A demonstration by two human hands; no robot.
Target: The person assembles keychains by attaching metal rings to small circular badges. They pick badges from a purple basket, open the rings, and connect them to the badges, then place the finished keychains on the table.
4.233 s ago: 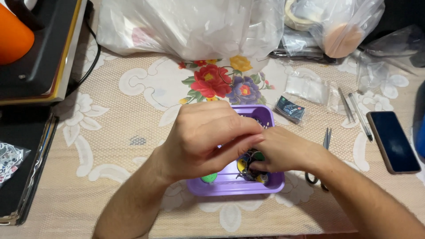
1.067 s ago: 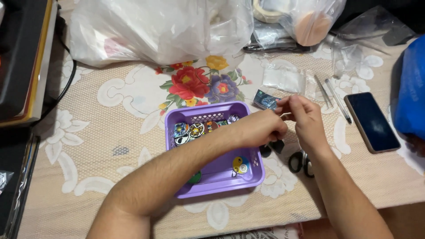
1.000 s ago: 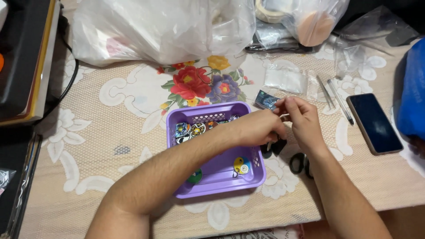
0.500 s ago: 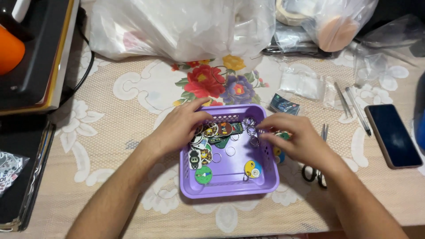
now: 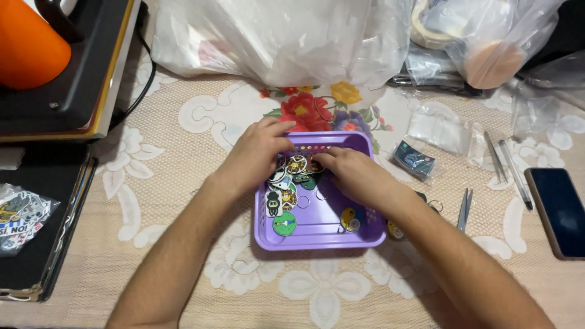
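Inside, purple tray [image 5: 317, 236] holds colourful round badges [image 5: 284, 223]; hands sorting.

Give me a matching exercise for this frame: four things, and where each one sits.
1. phone
2. orange mug
3. scissors
4. purple tray

a. top left corner
b. under both hands, mid-table
c. far right edge of the table
d. just right of the right forearm

Pairs: 1-c, 2-a, 3-d, 4-b
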